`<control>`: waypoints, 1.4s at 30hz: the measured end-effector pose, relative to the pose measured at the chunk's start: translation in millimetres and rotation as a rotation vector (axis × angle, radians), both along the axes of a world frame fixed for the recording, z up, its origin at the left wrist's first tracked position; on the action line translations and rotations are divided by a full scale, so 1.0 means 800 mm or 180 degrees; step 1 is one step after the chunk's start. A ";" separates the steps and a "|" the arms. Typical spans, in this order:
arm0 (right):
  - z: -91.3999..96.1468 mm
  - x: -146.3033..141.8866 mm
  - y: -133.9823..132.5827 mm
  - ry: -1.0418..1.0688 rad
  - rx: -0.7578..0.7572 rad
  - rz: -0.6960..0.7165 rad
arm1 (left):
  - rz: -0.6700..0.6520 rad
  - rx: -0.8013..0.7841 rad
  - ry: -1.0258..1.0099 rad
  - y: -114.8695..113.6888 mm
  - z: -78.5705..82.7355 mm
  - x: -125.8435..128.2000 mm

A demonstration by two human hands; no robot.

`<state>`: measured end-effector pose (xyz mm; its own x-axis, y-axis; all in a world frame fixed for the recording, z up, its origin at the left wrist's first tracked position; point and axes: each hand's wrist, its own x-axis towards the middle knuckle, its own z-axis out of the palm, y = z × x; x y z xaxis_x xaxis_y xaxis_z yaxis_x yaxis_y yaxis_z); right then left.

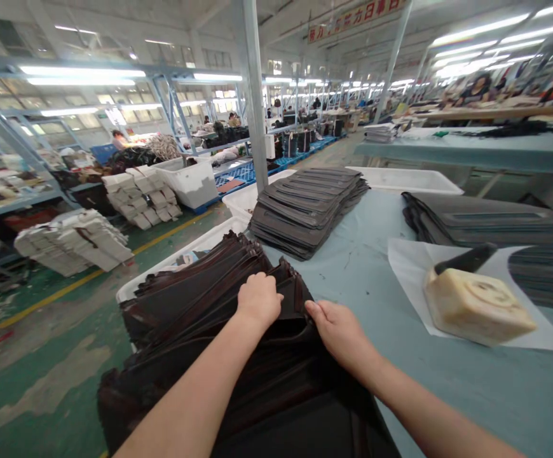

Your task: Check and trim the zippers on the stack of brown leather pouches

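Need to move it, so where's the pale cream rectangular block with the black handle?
The pale cream block sits on a white paper sheet at the right of the head view, on the pale blue table, right of the right hand.

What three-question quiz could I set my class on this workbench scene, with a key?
1. What are the left hand and right hand resting on?
2. True or false: the pale block sits on a white sheet on the blue-grey table.
3. Where do the white bundles lie? A: on the table. B: on the floor. C: in a tub.

Key:
1. A stack of dark panels.
2. True.
3. B.
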<state>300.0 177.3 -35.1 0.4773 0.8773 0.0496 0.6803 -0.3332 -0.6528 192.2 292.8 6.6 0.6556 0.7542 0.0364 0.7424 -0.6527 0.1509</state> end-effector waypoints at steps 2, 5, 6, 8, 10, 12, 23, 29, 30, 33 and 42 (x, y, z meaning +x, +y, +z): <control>0.003 0.019 0.020 0.0187 0.0009 -0.0157 | 0.0068 0.0069 0.0041 0.000 -0.018 0.003; 0.003 0.045 0.052 0.0326 0.0109 -0.0410 | 0.0093 0.0205 0.0081 -0.008 -0.031 0.003; 0.001 0.050 0.061 0.0349 0.0109 -0.0384 | 0.0075 0.0273 0.0098 -0.012 -0.032 0.002; -0.003 0.054 0.072 0.0378 0.0065 -0.0231 | 0.0012 0.0448 0.0149 -0.019 -0.033 0.000; -0.006 0.052 0.073 0.0381 0.0044 -0.0128 | -0.0082 0.0632 0.0172 -0.026 -0.034 -0.002; -0.007 0.046 0.068 0.0336 0.0042 -0.0116 | -0.0183 0.0768 0.0103 -0.033 -0.037 -0.005; 0.001 0.025 0.032 0.0916 0.0015 -0.0207 | -0.0198 -0.2166 -0.1231 -0.018 -0.011 -0.004; 0.014 0.031 0.002 0.1550 0.0437 0.0076 | 0.0326 -0.4142 -0.2648 -0.034 -0.021 -0.001; 0.016 0.034 -0.001 0.1689 0.0398 0.0204 | 0.0487 -0.4201 -0.2957 -0.040 -0.024 0.001; 0.019 0.042 -0.004 0.1924 0.0313 0.0371 | 0.0652 -0.4515 -0.3629 -0.056 -0.026 0.008; 0.025 0.049 0.028 0.1790 0.0232 0.0506 | 0.0720 -0.4378 -0.3529 -0.079 -0.022 0.005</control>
<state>339.5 199.6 -14.8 0.3108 0.9441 -0.1103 0.2608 -0.1963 -0.9452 196.6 229.9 -10.9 0.6538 0.6823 -0.3270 -0.0278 0.4536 0.8908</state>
